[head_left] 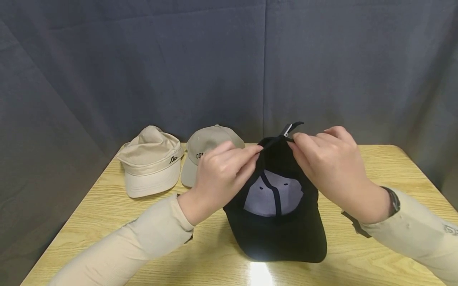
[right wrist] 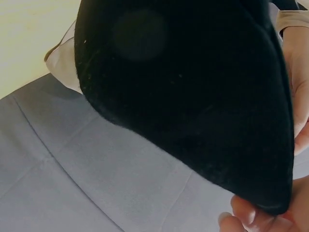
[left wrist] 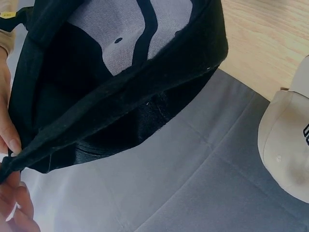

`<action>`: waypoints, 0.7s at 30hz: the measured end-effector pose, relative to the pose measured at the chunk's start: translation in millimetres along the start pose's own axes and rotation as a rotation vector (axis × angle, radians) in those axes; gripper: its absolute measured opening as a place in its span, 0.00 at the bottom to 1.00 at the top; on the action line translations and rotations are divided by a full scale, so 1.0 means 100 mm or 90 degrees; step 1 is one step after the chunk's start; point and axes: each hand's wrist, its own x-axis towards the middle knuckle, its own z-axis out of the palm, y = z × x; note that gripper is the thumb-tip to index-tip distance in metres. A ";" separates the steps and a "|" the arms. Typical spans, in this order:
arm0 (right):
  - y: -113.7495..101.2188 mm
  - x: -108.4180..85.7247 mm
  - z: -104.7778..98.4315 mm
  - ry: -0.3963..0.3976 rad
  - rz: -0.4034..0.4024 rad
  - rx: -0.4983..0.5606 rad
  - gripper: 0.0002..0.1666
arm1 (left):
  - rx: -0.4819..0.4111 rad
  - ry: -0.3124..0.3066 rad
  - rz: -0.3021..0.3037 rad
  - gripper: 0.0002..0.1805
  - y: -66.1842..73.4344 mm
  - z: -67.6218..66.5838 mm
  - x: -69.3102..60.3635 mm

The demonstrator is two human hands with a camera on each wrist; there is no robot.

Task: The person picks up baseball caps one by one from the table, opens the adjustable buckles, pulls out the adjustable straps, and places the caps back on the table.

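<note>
A black baseball cap (head_left: 282, 242) is held up over the table, its brim toward me and its grey-lined inside facing me. My left hand (head_left: 222, 174) pinches the left part of its back edge between thumb and fingers. On the other side, my right hand (head_left: 329, 163) pinches the back edge beside the adjusting strap (head_left: 296, 125), whose loose end sticks up near a small pale metal piece. The left wrist view shows the cap's inside and sweatband (left wrist: 130, 87). From the right wrist view, the dark outer side (right wrist: 183, 106) hides most of the left hand.
At the back left of the wooden table (head_left: 107, 222) sits a beige cap (head_left: 152, 171) with a small dark logo. Beside it is another beige cap (head_left: 211, 139) with dark lettering, partly covered by my left hand. A grey curtain (head_left: 214, 59) hangs behind the table.
</note>
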 end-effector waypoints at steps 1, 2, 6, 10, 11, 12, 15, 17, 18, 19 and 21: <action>0.00 0.00 -0.01 -0.001 0.000 -0.004 0.08 | 0.000 0.001 0.000 0.10 0.00 0.00 0.00; 0.00 0.00 -0.02 -0.007 -0.001 -0.010 0.07 | 0.000 0.002 -0.001 0.10 0.00 0.00 0.00; -0.01 0.01 -0.05 -0.015 0.001 -0.015 0.06 | -0.001 0.010 -0.004 0.10 0.01 0.01 -0.01; -0.01 0.02 -0.05 -0.022 0.004 -0.014 0.06 | -0.001 0.013 -0.004 0.09 0.01 0.01 -0.01; 0.00 0.02 -0.06 -0.029 0.004 -0.018 0.05 | -0.001 0.013 -0.004 0.09 0.01 0.01 -0.01; 0.00 0.02 -0.06 -0.030 0.005 -0.019 0.05 | -0.001 0.012 -0.004 0.09 0.01 0.01 -0.01; 0.00 0.02 -0.06 -0.029 0.005 -0.017 0.05 | -0.002 0.011 -0.004 0.08 0.01 0.01 0.00; 0.00 0.02 -0.06 -0.029 0.006 -0.016 0.05 | -0.002 0.011 -0.005 0.08 0.01 0.00 0.00; 0.00 0.02 -0.06 -0.025 0.005 -0.013 0.05 | -0.003 0.011 -0.005 0.09 0.01 0.00 0.00; 0.00 0.02 -0.06 -0.023 0.005 -0.011 0.05 | -0.003 0.011 -0.006 0.08 0.01 0.00 0.00; 0.00 0.02 -0.06 -0.027 0.005 -0.016 0.04 | -0.003 0.011 -0.006 0.08 0.00 0.00 -0.01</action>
